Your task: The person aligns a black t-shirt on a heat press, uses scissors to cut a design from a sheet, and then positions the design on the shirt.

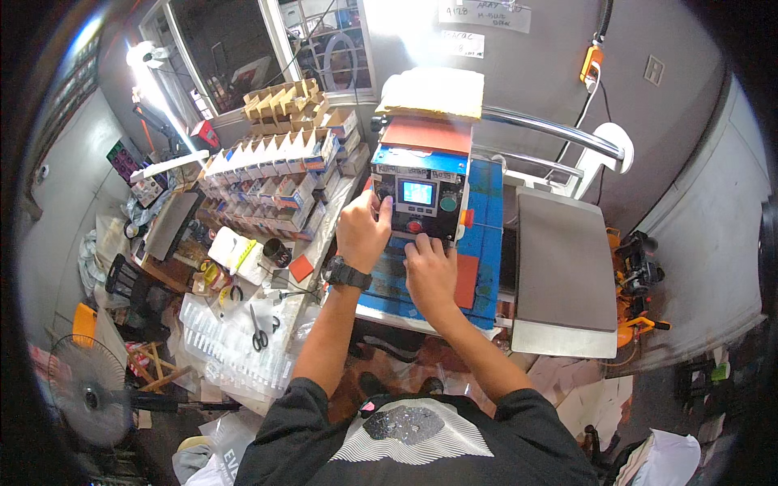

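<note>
In front of me stands a machine with a black control panel (pixel 440 220) on its blue body. The panel carries a lit screen (pixel 417 192), a red button (pixel 415 227) and a green button (pixel 448 203). My left hand (pixel 362 231), a dark watch on its wrist, is closed at the panel's left side, thumb and forefinger bent together; what lies between them is hidden. My right hand (pixel 430 271) rests its slightly spread fingers against the panel's lower edge and grips nothing visible. Beside it, an orange-red sheet (pixel 466 282) lies on the blue work surface (pixel 488 243).
Rows of cardboard boxes (pixel 271 154) fill the left table, with scissors (pixel 258 327) and clear plastic sheets (pixel 212 336) nearer me. A grey flat board (pixel 565 263) stands to the right, below a metal rail (pixel 551 130). A fan (pixel 91 397) is at lower left.
</note>
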The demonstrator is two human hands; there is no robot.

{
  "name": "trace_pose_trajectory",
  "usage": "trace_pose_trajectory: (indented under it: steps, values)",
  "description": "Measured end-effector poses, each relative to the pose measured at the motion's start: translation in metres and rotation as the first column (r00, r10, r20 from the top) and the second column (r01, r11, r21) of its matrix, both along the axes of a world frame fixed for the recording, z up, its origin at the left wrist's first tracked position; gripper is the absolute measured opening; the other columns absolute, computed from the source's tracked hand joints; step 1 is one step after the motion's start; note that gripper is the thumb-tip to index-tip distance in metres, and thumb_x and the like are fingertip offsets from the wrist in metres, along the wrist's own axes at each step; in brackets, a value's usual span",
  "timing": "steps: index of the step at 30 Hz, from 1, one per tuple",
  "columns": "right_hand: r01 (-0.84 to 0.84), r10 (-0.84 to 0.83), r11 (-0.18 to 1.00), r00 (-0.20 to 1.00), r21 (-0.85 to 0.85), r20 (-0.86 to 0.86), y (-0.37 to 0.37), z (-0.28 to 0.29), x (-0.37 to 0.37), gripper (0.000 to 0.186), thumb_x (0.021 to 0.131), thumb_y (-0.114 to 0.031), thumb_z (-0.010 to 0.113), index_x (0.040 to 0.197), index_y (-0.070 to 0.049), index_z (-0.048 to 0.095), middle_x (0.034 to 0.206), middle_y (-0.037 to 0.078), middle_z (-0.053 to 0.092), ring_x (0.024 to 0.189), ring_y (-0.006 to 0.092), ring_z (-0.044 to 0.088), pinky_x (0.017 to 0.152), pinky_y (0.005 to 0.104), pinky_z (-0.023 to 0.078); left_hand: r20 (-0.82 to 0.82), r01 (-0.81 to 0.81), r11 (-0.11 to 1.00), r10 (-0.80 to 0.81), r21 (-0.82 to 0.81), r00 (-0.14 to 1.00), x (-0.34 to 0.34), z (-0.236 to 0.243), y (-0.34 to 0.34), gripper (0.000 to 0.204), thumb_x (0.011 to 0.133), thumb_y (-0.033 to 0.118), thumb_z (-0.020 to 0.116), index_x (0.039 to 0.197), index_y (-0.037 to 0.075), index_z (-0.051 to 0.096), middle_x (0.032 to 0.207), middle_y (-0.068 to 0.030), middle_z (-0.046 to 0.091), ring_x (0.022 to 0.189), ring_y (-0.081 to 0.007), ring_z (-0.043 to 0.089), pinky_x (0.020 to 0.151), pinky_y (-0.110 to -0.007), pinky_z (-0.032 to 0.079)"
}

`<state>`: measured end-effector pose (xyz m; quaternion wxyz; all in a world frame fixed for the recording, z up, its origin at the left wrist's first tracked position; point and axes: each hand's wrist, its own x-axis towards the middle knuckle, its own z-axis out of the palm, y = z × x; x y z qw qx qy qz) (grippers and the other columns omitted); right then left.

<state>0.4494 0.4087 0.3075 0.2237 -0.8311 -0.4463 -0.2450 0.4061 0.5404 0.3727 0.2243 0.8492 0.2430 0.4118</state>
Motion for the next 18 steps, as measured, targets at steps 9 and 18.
trace_pose_trajectory:
  steps: [9,18]
  values:
    - [-0.127,0.131,0.983,0.991,0.135,-0.025,-0.013,-0.006,0.007,0.042,0.069,-0.020,0.081,0.108,-0.014,0.065,0.093,0.004,0.056,0.091,0.0228,0.057,0.078,0.0385,0.038,0.001,0.002,0.993,-0.002,-0.115,1.000,0.003,-0.002,0.010,0.027,0.091,0.019,0.061,0.076,-0.004,0.063,0.066,-0.0233,0.063,0.064,-0.0390,0.065,0.057,-0.044,0.048]
    - [0.103,-0.069,0.979,0.979,0.175,-0.191,-0.005,0.001,0.009,0.109,0.063,-0.020,0.087,0.151,-0.006,0.024,0.105,0.011,0.059,0.090,0.0267,0.060,0.076,0.0377,0.037,0.396,0.388,0.423,-0.075,-0.819,0.915,0.007,-0.017,0.014,0.032,0.096,0.028,0.061,0.075,0.003,0.068,0.058,0.0041,0.052,0.043,-0.0025,0.039,0.038,-0.020,0.026]
